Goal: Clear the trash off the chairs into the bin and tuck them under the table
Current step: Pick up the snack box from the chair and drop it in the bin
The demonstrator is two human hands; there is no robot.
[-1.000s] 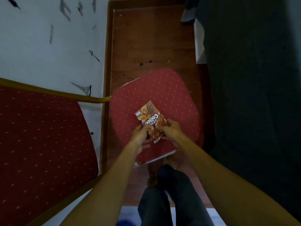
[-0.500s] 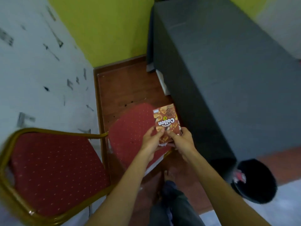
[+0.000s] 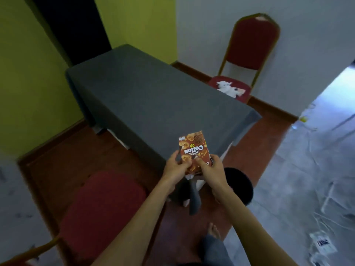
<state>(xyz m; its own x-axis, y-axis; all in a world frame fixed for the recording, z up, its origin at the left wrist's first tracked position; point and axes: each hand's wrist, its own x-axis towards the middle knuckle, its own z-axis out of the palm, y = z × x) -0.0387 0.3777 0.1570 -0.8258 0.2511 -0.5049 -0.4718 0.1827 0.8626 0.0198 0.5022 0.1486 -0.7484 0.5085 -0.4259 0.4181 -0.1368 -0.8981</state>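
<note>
Both hands hold a brown Collon snack box [image 3: 194, 150] upright in front of me, over the near corner of the grey-clothed table [image 3: 146, 96]. My left hand [image 3: 175, 167] grips its lower left edge and my right hand [image 3: 210, 167] its lower right. A black bin [image 3: 241, 186] stands on the floor just below and right of my right hand. The near red chair seat [image 3: 101, 210] lies at lower left with nothing on it. A far red chair [image 3: 247, 54] beyond the table carries crumpled white trash [image 3: 228, 89] on its seat.
The table fills the middle of the room, with yellow-green walls behind it. Brown floor runs around it. A pale covered floor [image 3: 307, 179] spreads to the right, with scraps of litter [image 3: 322, 244] on it. My bare foot [image 3: 214, 232] shows at the bottom.
The box has been lifted off the near chair seat and carried right toward the bin. My view has swung up and right, bringing the table top and far chair into sight.
</note>
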